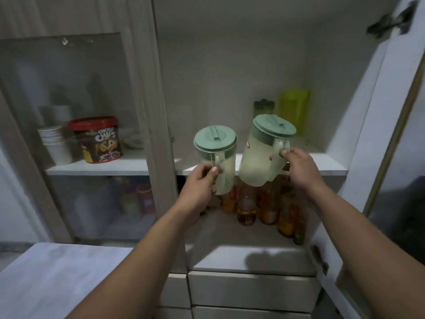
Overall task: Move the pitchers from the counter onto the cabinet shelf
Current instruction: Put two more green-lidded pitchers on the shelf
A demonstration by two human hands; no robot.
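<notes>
I hold two pale green plastic pitchers with darker green lids in front of the open cabinet. My left hand (202,183) grips the handle of the left pitcher (216,153), which is roughly upright. My right hand (299,166) grips the handle of the right pitcher (259,153), which tilts to the right. Both hang in the air just in front of the edge of the white cabinet shelf (322,165), their bases below shelf level. The two pitchers are close together but apart.
A yellow-green container (294,109) and a dark-lidded jar (264,107) stand at the shelf's back right. Several bottles (266,203) fill the lower shelf. The cabinet door (391,134) is open at right. Behind glass at left are a Choco Chips tub (99,139) and stacked cups (54,143). The counter (57,277) lies lower left.
</notes>
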